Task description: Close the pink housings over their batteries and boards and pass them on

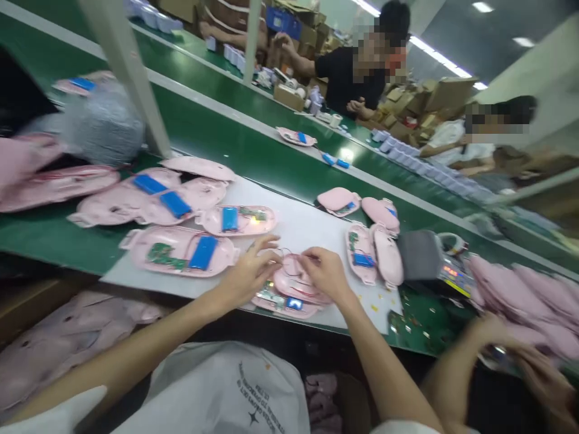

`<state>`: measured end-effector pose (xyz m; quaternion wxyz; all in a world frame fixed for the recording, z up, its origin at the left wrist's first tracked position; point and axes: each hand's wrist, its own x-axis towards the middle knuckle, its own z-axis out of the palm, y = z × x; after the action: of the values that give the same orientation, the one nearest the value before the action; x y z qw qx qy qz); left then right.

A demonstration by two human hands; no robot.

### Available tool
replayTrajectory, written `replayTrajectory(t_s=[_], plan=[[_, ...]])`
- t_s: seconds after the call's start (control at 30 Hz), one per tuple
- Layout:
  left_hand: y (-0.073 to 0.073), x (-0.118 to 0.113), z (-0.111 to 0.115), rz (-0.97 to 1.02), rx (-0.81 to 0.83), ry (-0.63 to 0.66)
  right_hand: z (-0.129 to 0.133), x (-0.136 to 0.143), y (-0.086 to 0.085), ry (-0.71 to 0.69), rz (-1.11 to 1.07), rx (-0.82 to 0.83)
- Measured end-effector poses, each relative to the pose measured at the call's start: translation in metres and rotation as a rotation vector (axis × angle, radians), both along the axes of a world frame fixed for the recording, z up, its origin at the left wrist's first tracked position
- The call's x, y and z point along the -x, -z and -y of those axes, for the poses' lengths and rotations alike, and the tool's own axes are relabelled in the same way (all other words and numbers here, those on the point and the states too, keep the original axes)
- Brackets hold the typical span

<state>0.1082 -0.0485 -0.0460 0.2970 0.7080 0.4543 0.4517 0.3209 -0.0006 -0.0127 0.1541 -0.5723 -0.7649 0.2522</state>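
Both my hands are over a pink plastic shell half that rests partly across another shell half holding a circuit board and a blue battery. Thin reddish wires loop up between my fingers. My left hand pinches the wires from the left, with some fingers raised. From the right, my right hand closes its fingertips on the wires just above the upper shell. Left of my hands lies an open shell with a green board and a blue battery; a similar shell sits behind it.
A white sheet covers the bench under the work. More pink shells lie to the right, beside a grey device with a lit display. A co-worker's hands are at far right. A metal post stands at left before the green conveyor belt.
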Motion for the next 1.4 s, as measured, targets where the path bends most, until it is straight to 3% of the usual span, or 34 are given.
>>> replayTrajectory(t_s=[0.13, 0.33, 0.63, 0.73, 0.83, 1.0, 1.07, 1.2, 1.27, 1.4], plan=[[0.007, 0.0, -0.012, -0.173, -0.024, 0.067, -0.002, 0.019, -0.008, -0.136, 0.165, -0.034], [0.021, -0.002, -0.011, -0.327, -0.343, -0.02, 0.012, 0.029, -0.015, -0.258, 0.313, -0.166], [0.016, -0.003, 0.0, -0.447, -0.5, -0.077, 0.026, 0.043, -0.009, -0.335, 0.552, -0.254], [0.014, -0.002, 0.001, -0.432, -0.485, -0.07, 0.02, 0.051, -0.008, -0.327, 0.61, -0.267], [0.014, -0.002, 0.001, -0.427, -0.436, -0.076, 0.016, 0.048, -0.006, -0.13, 0.548, -0.236], [0.014, -0.006, 0.004, -0.454, -0.409, 0.02, 0.029, 0.011, 0.002, 0.2, 0.108, -0.186], [0.014, -0.007, 0.005, -0.48, -0.378, 0.038, 0.031, -0.011, 0.003, 0.195, 0.001, -0.167], [0.015, -0.007, 0.006, -0.499, -0.296, 0.035, 0.023, -0.032, -0.006, -0.048, -0.065, 0.115], [0.016, -0.008, 0.007, -0.487, -0.291, 0.018, 0.02, -0.023, -0.016, -0.123, -0.04, 0.21], [0.018, -0.009, 0.008, -0.41, -0.283, 0.003, 0.015, 0.016, -0.027, -0.103, 0.227, 0.132]])
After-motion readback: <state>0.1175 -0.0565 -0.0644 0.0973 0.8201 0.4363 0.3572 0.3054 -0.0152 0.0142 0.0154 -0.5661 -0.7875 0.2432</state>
